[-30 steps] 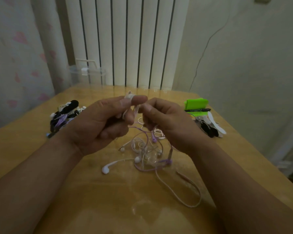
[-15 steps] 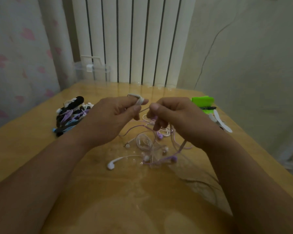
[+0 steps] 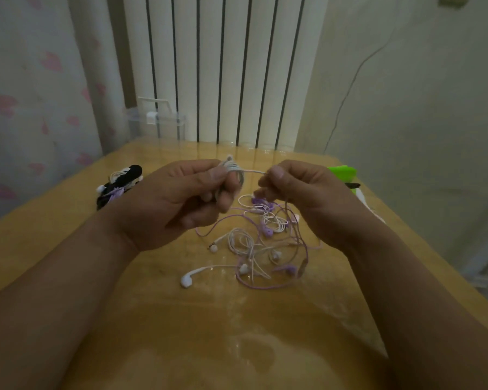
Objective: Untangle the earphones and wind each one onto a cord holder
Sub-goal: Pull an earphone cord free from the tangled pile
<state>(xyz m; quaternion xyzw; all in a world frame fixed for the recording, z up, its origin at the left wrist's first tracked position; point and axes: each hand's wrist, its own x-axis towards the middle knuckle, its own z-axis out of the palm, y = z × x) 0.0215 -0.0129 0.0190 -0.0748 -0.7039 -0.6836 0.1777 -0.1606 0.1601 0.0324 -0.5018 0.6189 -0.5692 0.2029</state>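
Observation:
My left hand [image 3: 186, 201] grips a white cord holder [image 3: 233, 168] with white cord wound on it, held above the table. My right hand [image 3: 302, 192] pinches that white cord [image 3: 254, 172], which runs taut to the holder. Below the hands a tangle of white and purple earphones [image 3: 262, 243] lies on the wooden table [image 3: 181, 333]. One white earbud [image 3: 186, 281] trails out at the tangle's left.
A pile of wound earphones on dark holders [image 3: 119, 185] sits at the left. A green object [image 3: 343, 173] and white cord holders [image 3: 362, 198] lie at the right behind my right wrist. A clear plastic box [image 3: 158, 122] stands at the table's far edge by the radiator.
My hands have moved slightly apart, drawing the white cord taut between them. More cord lies wound on the holder, and the loose white cord on the table has shortened.

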